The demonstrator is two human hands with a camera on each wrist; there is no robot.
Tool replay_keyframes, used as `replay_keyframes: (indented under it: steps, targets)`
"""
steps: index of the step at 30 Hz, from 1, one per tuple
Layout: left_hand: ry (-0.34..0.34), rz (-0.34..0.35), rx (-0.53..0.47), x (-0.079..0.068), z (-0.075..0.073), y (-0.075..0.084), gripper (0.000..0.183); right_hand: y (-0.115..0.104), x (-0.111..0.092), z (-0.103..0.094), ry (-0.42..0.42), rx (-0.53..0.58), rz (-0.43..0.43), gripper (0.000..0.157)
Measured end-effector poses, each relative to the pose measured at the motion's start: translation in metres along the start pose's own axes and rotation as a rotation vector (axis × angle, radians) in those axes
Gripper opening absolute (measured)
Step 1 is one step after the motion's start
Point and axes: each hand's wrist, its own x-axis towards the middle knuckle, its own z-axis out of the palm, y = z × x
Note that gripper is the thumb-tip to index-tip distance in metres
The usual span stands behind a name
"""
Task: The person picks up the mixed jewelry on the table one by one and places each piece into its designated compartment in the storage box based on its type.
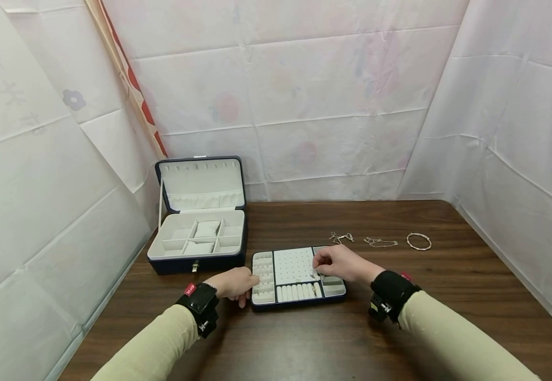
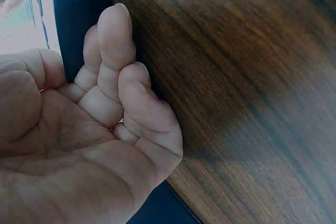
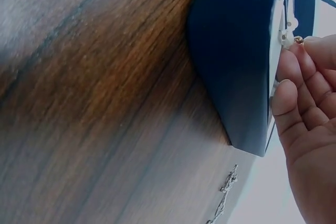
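Note:
A shallow jewelry tray point(image 1: 297, 305), navy outside and white inside, lies on the table with small compartments, a pegboard panel with holes and a row of ring rolls. My left hand point(image 1: 235, 284) grips its left edge, the thumb at the rim and curled fingers along the navy side. My right hand point(image 1: 340, 263) is over the right part of the tray, pinching a small earring point(image 3: 298, 39) with a gold-coloured bit at the pegboard's edge; the fingertips hide most of it. A small ring point(image 1: 313, 289) sits among the rolls.
An open navy jewelry box point(image 1: 218, 263) with white compartments and two cushions stands at the back left, lid raised. Behind the tray lie a tangled silver chain point(image 1: 341, 237), a thin chain point(image 1: 380, 243) and a round bangle point(image 1: 419, 242). White sheets point(image 1: 276, 106) surround the table.

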Motion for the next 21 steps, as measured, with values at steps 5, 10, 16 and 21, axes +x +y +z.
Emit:
replay_keyframes:
  steps: [5,10,16,21]
  targets:
    - [-0.002,0.001,-0.008,-0.0021,0.0004,0.001,0.035,-0.0018,0.0018,0.002,-0.006,-0.01,0.005,0.006]
    - [-0.002,0.003,-0.008,-0.0028,0.0,0.0014,0.035,-0.0027,0.0026,0.0031,0.002,-0.03,-0.006,0.006]
    - [-0.001,0.005,-0.016,-0.0037,-0.0002,0.0019,0.034,-0.0022,0.0033,0.0047,0.01,-0.037,-0.007,0.006]
    - [0.001,0.003,-0.016,-0.0029,0.0003,0.0015,0.035,-0.0028,0.0043,0.0048,0.0,-0.041,0.0,0.007]
